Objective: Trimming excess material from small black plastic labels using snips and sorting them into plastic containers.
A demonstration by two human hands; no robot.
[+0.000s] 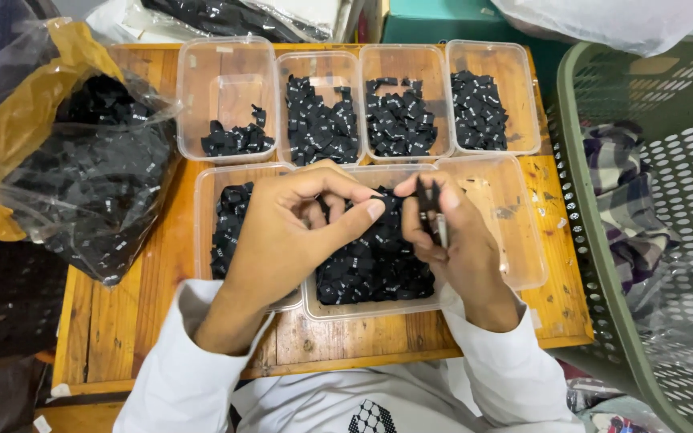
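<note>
My left hand (290, 232) hovers over the front middle clear tub (370, 309), its thumb and forefinger pinched on a small black label near the tub's centre. My right hand (447, 236) holds a small metal tool, perhaps tweezers (436, 220), with a black label at its top end. That tub is full of small black fabric labels (378, 265). A second front tub (206, 216) to the left, also with black labels, is partly hidden under my left wrist. White sleeves cover both forearms.
Several clear tubs (399, 52) with black labels line the back of the wooden table (114, 321). A nearly bare tub (523, 240) sits front right. A plastic bag of black labels (98, 184) lies left. A green laundry basket (595, 240) with plaid cloth stands right.
</note>
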